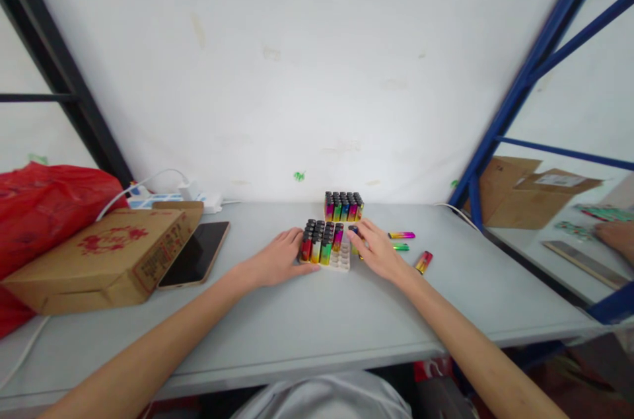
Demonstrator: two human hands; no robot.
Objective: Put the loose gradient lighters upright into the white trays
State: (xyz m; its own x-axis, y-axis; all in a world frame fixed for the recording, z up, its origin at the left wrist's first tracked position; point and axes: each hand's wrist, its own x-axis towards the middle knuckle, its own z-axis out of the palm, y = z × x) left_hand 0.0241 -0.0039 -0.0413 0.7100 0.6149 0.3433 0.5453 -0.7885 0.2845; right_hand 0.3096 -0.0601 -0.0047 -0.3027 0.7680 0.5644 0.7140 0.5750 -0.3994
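Observation:
A white tray [341, 267] with round slots stands on the table, its left part filled with upright lighters [316, 247] with black tops and shiny coloured bodies. Slots at its right front hold nothing. My left hand [282, 257] is closed around the tray's left front corner, thumb along the front edge. At the tray's right side, my right hand [376, 250] pinches a dark blue lighter [353, 234] between thumb and fingers; the hand hides part of it. Loose lighters lie right of that hand: a pink one [402, 235], a green one [401, 247] and a red-yellow one [424, 262].
Behind the tray stands a second block of upright lighters [343, 206] near the wall. On the left are a cardboard box [99, 254], a dark tablet [198, 254], a power strip [211, 201] and a red bag [54, 194]. A blue frame [515, 102] borders the right; beyond it another person's hand [617, 237] shows.

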